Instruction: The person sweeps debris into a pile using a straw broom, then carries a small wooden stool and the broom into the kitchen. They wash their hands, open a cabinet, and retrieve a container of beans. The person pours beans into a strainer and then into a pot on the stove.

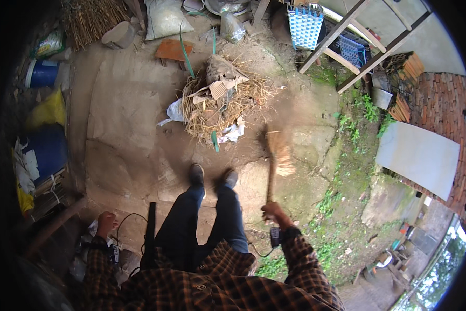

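- The right hand (pixel 275 213) is clenched around the handle end of a short broom (pixel 279 153), which reaches straight ahead from the grip. Being held so far back probably lets the bristles reach the floor beyond the feet.
- The broom has a plain brown stick and a fan of pale, dry bristles, blurred and spread to the right; whether their tips touch the ground is unclear.
- Left of the grip and a little ahead are two dark shoes (pixel 196 174), set apart, likely for balance.
- Well to the left of the grip, the left hand (pixel 107 223) hangs with its fingers curled, near a dark cable; I can't tell whether it holds anything.
- Ahead and left of the grip, just beyond the bristles, lies a straw pile (pixel 207 120): dry, yellow-brown and tangled, with brown cardboard, white scraps and green leaf strips mixed in. It looks heaped to keep the loose bits together.
- To the right of the grip, low weeds (pixel 355 132) grow along the damp ground.
- Farther ahead, past the pile, are a small wooden stool (pixel 175 50) and a white sack (pixel 165 19).
- Far ahead and right of the grip, a wooden ladder (pixel 342 41) slants beside a blue-and-white basket (pixel 305 27).
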Motion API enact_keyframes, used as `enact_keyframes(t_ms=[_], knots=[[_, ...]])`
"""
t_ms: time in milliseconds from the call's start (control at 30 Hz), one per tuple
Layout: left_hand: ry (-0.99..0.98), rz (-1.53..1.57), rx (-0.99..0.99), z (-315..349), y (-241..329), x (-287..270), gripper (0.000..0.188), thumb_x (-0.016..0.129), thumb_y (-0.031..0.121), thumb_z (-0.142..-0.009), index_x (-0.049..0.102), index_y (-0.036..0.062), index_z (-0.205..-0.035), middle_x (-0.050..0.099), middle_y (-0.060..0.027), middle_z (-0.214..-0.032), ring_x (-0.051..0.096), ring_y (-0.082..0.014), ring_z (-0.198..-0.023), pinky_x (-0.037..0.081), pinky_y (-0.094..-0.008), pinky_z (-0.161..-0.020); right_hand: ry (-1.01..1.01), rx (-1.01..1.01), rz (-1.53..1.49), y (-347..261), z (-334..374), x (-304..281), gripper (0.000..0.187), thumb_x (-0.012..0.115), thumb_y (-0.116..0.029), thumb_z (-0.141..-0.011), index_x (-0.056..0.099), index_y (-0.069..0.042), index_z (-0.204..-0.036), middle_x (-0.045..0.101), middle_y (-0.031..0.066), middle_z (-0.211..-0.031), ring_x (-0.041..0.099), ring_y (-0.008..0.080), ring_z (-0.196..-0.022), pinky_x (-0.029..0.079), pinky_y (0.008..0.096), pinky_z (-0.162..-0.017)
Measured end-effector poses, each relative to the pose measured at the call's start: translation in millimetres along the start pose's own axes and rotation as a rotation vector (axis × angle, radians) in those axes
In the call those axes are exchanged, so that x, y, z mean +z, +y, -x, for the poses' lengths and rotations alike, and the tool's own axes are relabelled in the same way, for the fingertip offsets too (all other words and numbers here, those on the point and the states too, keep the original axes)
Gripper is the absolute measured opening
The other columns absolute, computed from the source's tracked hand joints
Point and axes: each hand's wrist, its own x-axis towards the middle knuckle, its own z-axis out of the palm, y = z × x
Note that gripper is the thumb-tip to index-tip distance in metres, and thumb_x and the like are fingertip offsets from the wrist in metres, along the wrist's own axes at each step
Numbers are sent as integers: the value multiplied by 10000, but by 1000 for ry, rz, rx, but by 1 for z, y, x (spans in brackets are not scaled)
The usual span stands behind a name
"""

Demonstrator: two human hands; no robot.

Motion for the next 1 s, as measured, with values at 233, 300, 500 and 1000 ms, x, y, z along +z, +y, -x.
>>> enact_keyframes(t_ms=[233,300,500,1000], knots=[[-49,68,120,12,-39,41,238,600,211,-917,592,-26,-928,673,-150,-785,667,-199,-629,521,-324,-533,14,87,-842,-37,113,-5,190,659,-196,-890,574,-31,-849,562,48,-669,528,152,-526,421,307,-438],[-28,104,157,18,-48,46,238,607,213,-916,597,-24,-916,673,-147,-777,670,-203,-631,523,-327,-532,35,226,-863,-22,136,-1,196,651,-209,-891,613,-18,-872,567,57,-628,527,161,-483,412,315,-423],[61,-2,224,53,-87,45,219,621,198,-916,625,-17,-960,690,-138,-775,701,-208,-660,560,-321,-558,15,93,-610,22,141,22,189,585,-237,-925,613,-58,-874,562,38,-640,508,149,-484,380,273,-422],[283,-332,277,65,-69,-35,272,755,307,-811,758,41,-864,733,-136,-813,716,-293,-863,552,-385,-760,-329,-50,-1696,77,132,74,250,633,-267,-900,522,-104,-747,437,-57,-625,413,72,-529,362,216,-478]])
